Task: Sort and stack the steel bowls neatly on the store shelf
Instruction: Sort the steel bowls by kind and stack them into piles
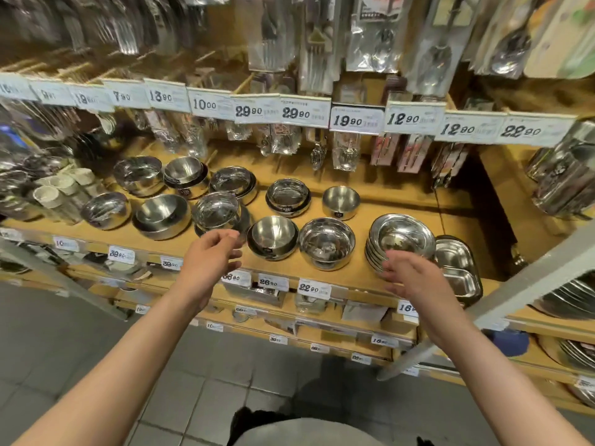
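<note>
Several steel bowls stand on the wooden shelf [399, 201]. A stack of shallow bowls [401, 238] sits at the front right. To its left are a footed bowl [326, 243] and a plain bowl [273, 238]. A wrapped bowl stack [217, 212] stands further left. My left hand [209, 262] hovers with relaxed fingers just in front of the wrapped stack and the plain bowl, holding nothing. My right hand [410, 276] is spread open in front of the shallow bowl stack, close to its rim; contact is unclear.
Steel divided trays [457, 268] lie right of the shallow stack. More bowls [161, 215] and white cups [53, 193] fill the shelf's left. Price tags [314, 288] line the shelf edge. Packaged utensils [347, 152] hang above the back. Lower shelves hold more goods.
</note>
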Tool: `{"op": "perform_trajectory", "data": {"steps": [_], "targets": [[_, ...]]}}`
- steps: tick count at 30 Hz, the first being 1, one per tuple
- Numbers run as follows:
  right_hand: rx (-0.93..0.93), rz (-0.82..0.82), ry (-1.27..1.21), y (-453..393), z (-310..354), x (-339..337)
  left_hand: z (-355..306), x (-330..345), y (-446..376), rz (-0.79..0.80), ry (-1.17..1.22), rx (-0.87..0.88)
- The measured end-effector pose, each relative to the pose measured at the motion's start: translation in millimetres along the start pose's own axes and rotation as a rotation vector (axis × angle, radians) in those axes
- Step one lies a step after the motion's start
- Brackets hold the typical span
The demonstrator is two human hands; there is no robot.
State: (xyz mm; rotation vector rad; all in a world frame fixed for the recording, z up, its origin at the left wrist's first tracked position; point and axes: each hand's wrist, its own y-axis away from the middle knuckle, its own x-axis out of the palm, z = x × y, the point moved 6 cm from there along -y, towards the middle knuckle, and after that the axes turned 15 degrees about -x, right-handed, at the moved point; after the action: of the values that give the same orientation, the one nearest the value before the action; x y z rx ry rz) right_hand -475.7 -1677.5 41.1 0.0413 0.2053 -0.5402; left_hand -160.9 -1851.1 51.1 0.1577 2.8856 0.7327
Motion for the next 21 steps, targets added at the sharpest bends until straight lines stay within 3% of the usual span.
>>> {"op": "perform_trajectory", "data": {"steps": [13,21], "targets": [[0.084,-0.065,-0.019,-20,0,132,-1,-111,-59,0.006,0.005,-0.054],[0.131,-0.097,0.033,-7,-7,165,12,-123,-96,0.034,-0.03,-0.16]]}}
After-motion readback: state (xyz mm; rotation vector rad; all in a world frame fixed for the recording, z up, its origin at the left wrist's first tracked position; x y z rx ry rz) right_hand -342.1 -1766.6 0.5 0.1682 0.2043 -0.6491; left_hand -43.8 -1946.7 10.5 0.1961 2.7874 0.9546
